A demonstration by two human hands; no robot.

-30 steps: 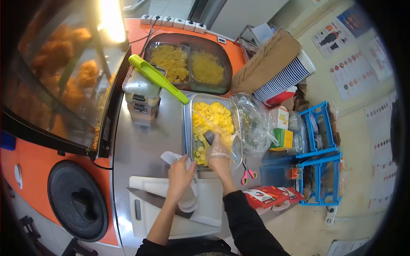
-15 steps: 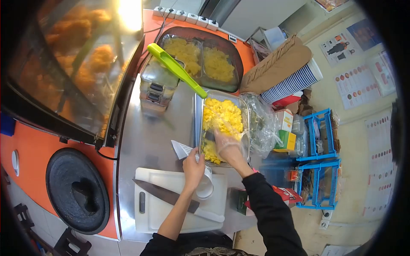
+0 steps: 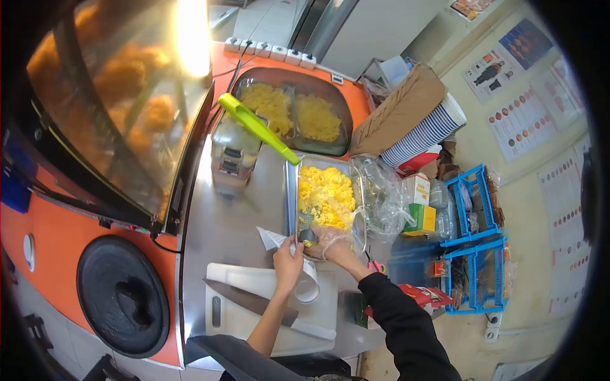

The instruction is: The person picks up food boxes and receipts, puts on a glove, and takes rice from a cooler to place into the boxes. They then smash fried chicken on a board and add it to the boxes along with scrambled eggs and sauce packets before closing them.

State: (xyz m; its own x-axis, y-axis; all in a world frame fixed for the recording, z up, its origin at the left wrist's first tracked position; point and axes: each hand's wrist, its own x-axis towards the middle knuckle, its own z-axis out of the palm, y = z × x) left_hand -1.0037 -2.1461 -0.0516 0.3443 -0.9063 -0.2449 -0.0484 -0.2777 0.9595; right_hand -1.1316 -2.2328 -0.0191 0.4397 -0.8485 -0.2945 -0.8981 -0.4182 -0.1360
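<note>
My left hand (image 3: 288, 267) pinches a paper cone (image 3: 271, 239) by its edge, beside the metal tray's near left corner. A clear glove covers my right hand (image 3: 332, 244), which is closed around a small dark scoop (image 3: 307, 236) at the near end of the tray (image 3: 293, 209). Yellow food pieces (image 3: 327, 195) fill most of that tray, and a few bits lie at the scoop. A white cup (image 3: 307, 285) lies below my hands, over the white cutting board (image 3: 222, 330). On the board rests a large knife (image 3: 254, 303) with a white handle.
At the left are a lit glass display case (image 3: 127, 108) and a round black lid (image 3: 122, 296). Bright green tongs (image 3: 257, 127) lie over a metal container (image 3: 234, 152). Plastic bags (image 3: 384, 197), stacked cups (image 3: 422, 136) and blue racks (image 3: 473, 206) stand to the right.
My right hand has moved toward me with the scoop, from the tray's middle to its near end. My left hand stays on the paper cone. The camera view has shifted slightly.
</note>
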